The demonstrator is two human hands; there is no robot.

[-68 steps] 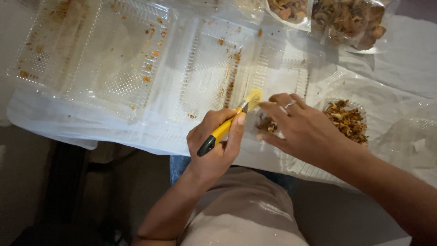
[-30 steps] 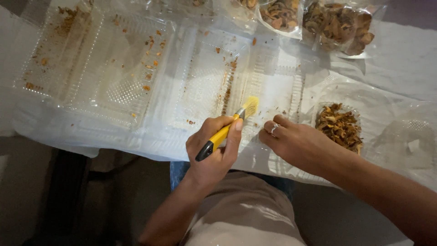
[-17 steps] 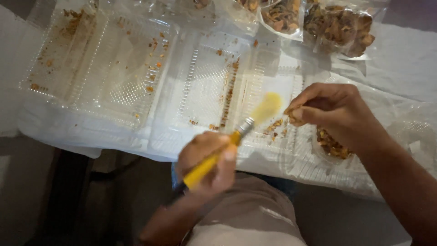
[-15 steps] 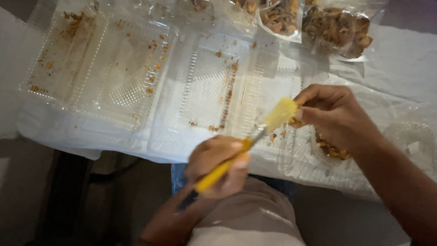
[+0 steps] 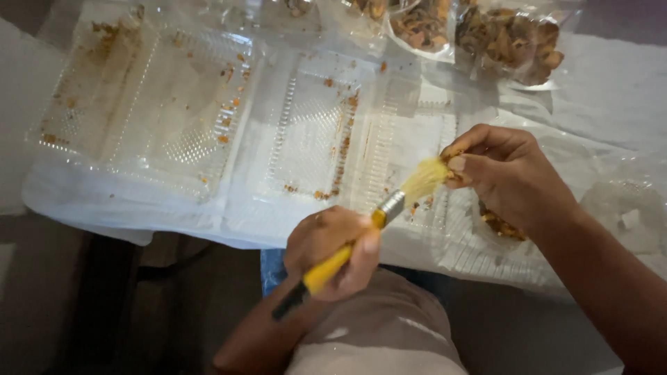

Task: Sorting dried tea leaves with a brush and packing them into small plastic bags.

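The left hand (image 5: 333, 250) is gripping a yellow-handled brush (image 5: 379, 219), bristles touching a small dried mushroom piece (image 5: 453, 177) pinched in the closed right hand (image 5: 511, 177) above a clear plastic tray (image 5: 417, 132). The piece is looking light and brittle, best held gently by its edges.

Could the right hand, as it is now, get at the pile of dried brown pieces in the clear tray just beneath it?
Probably yes: the right hand hovers right above that pile with nothing between, though its fingers are pinching a small piece against the brush.
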